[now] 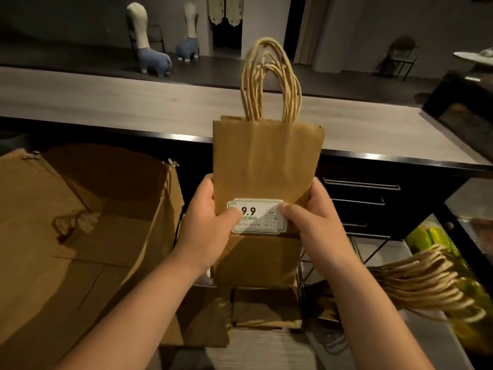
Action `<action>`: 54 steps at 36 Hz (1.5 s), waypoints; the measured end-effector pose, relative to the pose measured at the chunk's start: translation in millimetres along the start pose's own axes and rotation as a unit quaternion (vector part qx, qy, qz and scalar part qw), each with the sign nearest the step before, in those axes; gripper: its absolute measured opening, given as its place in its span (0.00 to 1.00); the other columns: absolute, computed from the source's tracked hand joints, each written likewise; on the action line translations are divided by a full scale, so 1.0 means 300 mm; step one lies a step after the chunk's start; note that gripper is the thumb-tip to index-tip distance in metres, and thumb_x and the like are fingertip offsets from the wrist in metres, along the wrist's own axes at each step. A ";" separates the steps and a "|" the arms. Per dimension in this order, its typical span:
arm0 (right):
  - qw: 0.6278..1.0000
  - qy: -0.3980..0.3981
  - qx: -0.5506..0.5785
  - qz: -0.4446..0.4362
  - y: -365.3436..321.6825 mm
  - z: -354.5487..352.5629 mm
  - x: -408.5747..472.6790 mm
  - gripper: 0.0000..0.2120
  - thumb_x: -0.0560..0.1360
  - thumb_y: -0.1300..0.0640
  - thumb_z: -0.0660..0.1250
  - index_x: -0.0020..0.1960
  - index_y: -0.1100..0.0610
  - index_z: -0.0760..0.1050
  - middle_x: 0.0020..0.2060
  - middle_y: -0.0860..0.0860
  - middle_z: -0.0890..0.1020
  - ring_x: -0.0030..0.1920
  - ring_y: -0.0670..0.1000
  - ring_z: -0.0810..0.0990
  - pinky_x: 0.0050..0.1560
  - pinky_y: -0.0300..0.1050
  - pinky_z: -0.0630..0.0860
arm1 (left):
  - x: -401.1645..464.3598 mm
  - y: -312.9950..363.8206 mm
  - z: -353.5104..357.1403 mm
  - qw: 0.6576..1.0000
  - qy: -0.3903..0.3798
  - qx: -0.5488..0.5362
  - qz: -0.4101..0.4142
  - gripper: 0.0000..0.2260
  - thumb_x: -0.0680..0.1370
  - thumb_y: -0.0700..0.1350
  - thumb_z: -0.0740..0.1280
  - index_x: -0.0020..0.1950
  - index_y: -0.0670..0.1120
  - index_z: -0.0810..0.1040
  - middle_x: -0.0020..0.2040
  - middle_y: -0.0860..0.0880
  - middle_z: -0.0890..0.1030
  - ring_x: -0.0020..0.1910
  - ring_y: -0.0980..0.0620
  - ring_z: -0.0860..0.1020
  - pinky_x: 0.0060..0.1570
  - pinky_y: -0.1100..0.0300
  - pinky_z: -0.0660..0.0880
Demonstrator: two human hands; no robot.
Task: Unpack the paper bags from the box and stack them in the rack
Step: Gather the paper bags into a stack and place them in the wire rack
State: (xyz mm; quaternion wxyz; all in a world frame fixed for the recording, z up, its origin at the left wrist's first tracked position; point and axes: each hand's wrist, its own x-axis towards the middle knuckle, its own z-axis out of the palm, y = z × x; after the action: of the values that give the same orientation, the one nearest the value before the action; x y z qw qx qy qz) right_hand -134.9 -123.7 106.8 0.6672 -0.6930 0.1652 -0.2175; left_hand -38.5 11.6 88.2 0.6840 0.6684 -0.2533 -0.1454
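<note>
I am judging the task partway through — one bundle of bags (426,284) is already lying at four o'clock, seemingly in the wire rack (357,252), handles pointing right. The left hand (208,222) and right hand (314,222) are both clasping a flat stack of paper bags (266,161) upright at centre frame, thumbs pressing on its white label (257,216). The box (80,222) is sitting open at nine o'clock — I cannot tell what is remaining inside.

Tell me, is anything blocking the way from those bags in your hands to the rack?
Nothing visible. Both hands, left and right, hold the bags upright, and the wire rack sits just below to the right.
</note>
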 end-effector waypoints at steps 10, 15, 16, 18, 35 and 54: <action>0.997 0.059 -0.040 0.043 0.285 0.045 -0.072 0.16 0.74 0.69 0.68 0.55 0.51 0.76 0.50 0.52 0.82 0.52 0.50 0.81 0.52 0.42 0.79 | -0.074 -0.254 -0.010 0.984 0.033 0.023 -0.172 0.11 0.75 0.36 0.70 0.53 0.49 0.79 0.47 0.51 0.85 0.50 0.51 0.82 0.44 0.62 0.76; 0.995 0.059 -0.009 0.084 0.332 0.045 -0.088 0.15 0.72 0.74 0.67 0.50 0.55 0.77 0.38 0.44 0.85 0.42 0.40 0.83 0.42 0.34 0.78 | -0.101 -0.303 -0.005 0.966 0.053 -0.049 -0.248 0.15 0.67 0.37 0.74 0.52 0.46 0.81 0.47 0.48 0.85 0.56 0.43 0.80 0.57 0.48 0.75; 0.994 0.058 -0.004 0.091 0.338 0.046 -0.088 0.14 0.72 0.74 0.67 0.50 0.57 0.78 0.39 0.45 0.85 0.43 0.41 0.83 0.43 0.35 0.79 | -0.103 -0.295 -0.001 0.964 0.059 -0.052 -0.256 0.13 0.66 0.37 0.75 0.49 0.47 0.82 0.45 0.49 0.85 0.56 0.43 0.79 0.59 0.48 0.75; 0.992 0.068 0.019 0.105 0.341 0.050 -0.089 0.09 0.73 0.68 0.69 0.52 0.61 0.79 0.42 0.48 0.86 0.47 0.46 0.84 0.50 0.43 0.81 | -0.105 -0.286 0.003 0.960 0.054 -0.070 -0.266 0.05 0.72 0.35 0.72 0.41 0.45 0.82 0.35 0.52 0.85 0.46 0.52 0.83 0.47 0.58 0.79; 0.997 0.013 -0.047 0.057 0.166 0.057 -0.114 0.17 0.77 0.67 0.63 0.54 0.45 0.76 0.48 0.40 0.82 0.50 0.38 0.79 0.49 0.33 0.75 | -0.085 -0.170 0.021 0.981 0.074 -0.011 -0.180 0.16 0.71 0.28 0.69 0.48 0.49 0.80 0.43 0.53 0.85 0.52 0.51 0.80 0.56 0.53 0.73; 0.999 0.006 -0.047 0.023 -0.385 -0.261 -0.141 0.10 0.79 0.55 0.62 0.55 0.43 0.77 0.48 0.47 0.85 0.55 0.53 0.82 0.56 0.56 0.78 | -0.020 0.257 0.290 0.989 -0.037 -0.131 -0.062 0.12 0.75 0.35 0.65 0.42 0.52 0.80 0.40 0.55 0.85 0.51 0.51 0.80 0.54 0.51 0.76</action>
State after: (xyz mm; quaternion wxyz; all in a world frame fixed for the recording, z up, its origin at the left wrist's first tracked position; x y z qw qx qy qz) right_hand -218.8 -162.1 219.8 0.6374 -0.7185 0.1953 -0.1985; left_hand -101.3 -53.3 161.5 0.7455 0.5814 -0.2159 -0.2440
